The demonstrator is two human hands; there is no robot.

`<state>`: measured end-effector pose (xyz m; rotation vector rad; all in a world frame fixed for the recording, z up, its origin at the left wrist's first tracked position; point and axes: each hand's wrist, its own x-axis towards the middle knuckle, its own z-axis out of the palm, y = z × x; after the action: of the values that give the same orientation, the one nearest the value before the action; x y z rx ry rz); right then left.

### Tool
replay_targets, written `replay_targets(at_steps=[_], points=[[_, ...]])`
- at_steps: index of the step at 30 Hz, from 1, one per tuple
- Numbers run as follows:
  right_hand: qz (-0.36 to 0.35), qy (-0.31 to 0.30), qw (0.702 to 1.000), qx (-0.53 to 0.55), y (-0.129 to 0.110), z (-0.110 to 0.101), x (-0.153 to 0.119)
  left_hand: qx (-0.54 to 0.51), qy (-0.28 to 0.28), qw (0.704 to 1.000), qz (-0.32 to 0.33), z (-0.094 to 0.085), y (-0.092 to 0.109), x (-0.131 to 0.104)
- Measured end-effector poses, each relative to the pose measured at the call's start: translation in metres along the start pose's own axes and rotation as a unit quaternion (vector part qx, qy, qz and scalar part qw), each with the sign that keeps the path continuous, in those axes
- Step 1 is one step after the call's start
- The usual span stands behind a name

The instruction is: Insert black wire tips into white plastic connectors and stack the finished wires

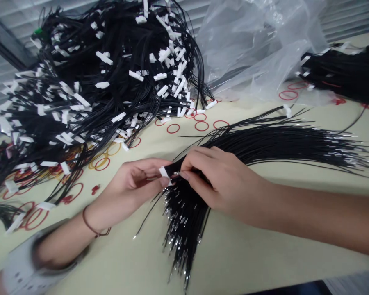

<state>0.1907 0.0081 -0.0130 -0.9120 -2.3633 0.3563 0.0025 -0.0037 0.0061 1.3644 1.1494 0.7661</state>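
Note:
Between the thumb and fingers of my left hand (138,180) is a small white connector housing (165,175) with black wires running from it. My right hand (215,176) is beside it, thumb and forefinger pinched on a black wire with a metal tip close to the connector. Below both hands lies a thick bundle of black wires (184,221), its crimped silver ends fanned toward me. The bundle curves under my right hand and stretches to the right, where more bare metal tips (341,151) spread out.
A large heap of black cables with white connectors (110,73) fills the back left. Red rubber bands (173,128) are scattered around it. Behind are a clear plastic bag (252,49) and another dark cable bundle (347,76). A dark flat object (295,289) shows at the front edge.

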Motion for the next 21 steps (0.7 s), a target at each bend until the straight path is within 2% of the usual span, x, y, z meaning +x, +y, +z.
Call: replay_targets(at_steps=[8,14,21], points=[[-0.029,-0.031,0.999,0.016,0.0044,-0.0051,0.0011,-0.021,-0.016,1.000,-0.010,0.0011,0.0038,-0.0007],[-0.026,-0.047,0.998,0.030,0.0042,-0.0056,0.0009,-0.025,-0.039,0.999,-0.017,-0.0021,0.0006,-0.0004],[-0.018,-0.038,0.997,0.057,0.0058,-0.0055,0.0006,-0.063,-0.046,0.997,-0.020,-0.0028,0.0014,0.0000]])
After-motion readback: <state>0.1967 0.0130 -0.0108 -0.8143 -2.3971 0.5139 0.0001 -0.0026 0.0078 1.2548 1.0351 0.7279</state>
